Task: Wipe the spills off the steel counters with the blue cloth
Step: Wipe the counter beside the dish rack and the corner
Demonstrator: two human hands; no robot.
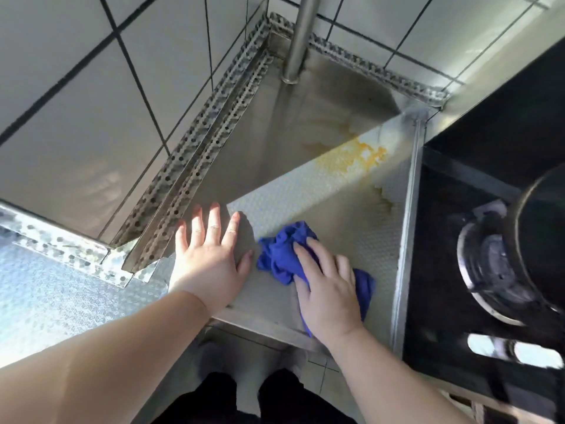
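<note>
A crumpled blue cloth [282, 254] lies on the textured steel counter [345, 209] near its front edge. My right hand [327, 286] presses down on the cloth, fingers spread over it. My left hand [211, 255] rests flat on the counter just left of the cloth, fingers apart, holding nothing. A yellow-orange spill [351, 156] spreads across the counter farther back, with a darker brownish stain [383, 195] to its right near the steel edge strip.
A steel post [298, 38] stands in the back corner against the tiled wall [91, 102]. A black stove [477, 246] with a burner and a dark pot [541, 228] sits right of the counter. Another sunlit steel surface [46, 289] lies at the left.
</note>
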